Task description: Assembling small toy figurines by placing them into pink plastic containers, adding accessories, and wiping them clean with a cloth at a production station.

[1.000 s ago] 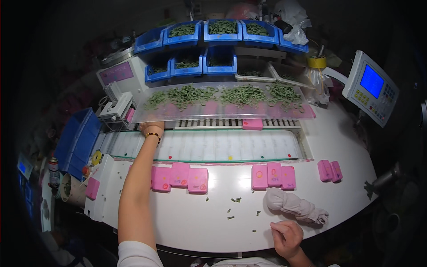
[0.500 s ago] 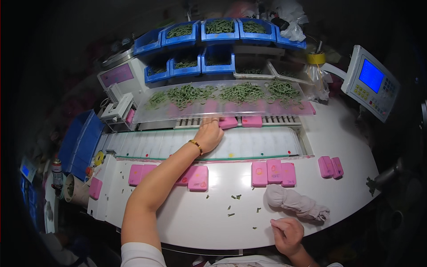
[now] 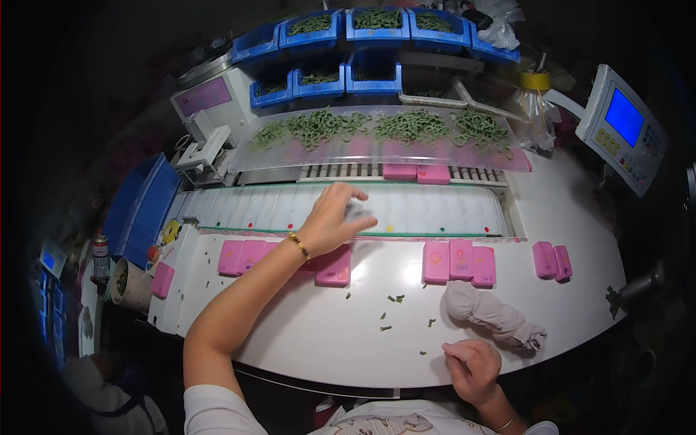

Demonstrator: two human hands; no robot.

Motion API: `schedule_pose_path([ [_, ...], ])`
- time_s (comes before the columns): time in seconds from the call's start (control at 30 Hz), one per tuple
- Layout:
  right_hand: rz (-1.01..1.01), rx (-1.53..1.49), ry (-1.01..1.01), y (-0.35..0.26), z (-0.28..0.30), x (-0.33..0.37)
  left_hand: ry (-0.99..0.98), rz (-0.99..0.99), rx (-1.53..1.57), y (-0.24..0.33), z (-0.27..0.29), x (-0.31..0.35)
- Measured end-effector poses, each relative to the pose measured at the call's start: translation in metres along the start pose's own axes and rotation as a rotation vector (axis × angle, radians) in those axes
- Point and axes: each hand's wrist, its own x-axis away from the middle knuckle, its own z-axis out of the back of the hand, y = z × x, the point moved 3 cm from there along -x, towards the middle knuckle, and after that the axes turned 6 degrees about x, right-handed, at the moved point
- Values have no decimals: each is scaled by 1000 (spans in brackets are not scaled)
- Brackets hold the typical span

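My left hand (image 3: pixel 336 220) hovers over the white slatted conveyor belt (image 3: pixel 413 210), thumb and fingers spread with nothing between them. Beyond it, two pink blocks, a left one (image 3: pixel 399 172) and a right one (image 3: pixel 433 174), lie side by side on the roller track (image 3: pixel 341 172). Below my left forearm is a row of pink blocks (image 3: pixel 251 257), partly hidden by the arm. My right hand (image 3: pixel 475 370) stays low over the table's near side, thumb pressed to curled fingers; whatever it holds, if anything, is hidden. Close beside it lies a rolled greyish cloth bundle (image 3: pixel 493 319).
A clear sloping tray (image 3: pixel 362 151) carries heaps of green ring-shaped pieces (image 3: pixel 409 127) above the rollers. Blue bins (image 3: pixel 377 35) stand behind. Three pink blocks (image 3: pixel 460 259) and another pair (image 3: pixel 552 262) sit on the white table (image 3: pixel 290 348). A control panel (image 3: pixel 623 130) leans in at right.
My left hand has let go of a pink block on the rollers and drawn back over the belt, opening. That block now sits against its neighbour. The whole view has shifted slightly.
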Motion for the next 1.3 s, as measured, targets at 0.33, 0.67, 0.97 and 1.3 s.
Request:
schedule_pose_path([
  [0.33,70,-135,-166,-12,-11,-61,11,-40,-187,33,13,66],
  [0.67,-623,-1066,-423,-7,-57,-75,198,-179,269,116,-14,104],
  [0.97,-731,-1180,-584,-12,-71,-88,194,-97,381,108,-20,120],
  [1.3,-540,-1154,-530,-14,-70,-90,98,123,531,97,-11,103],
])
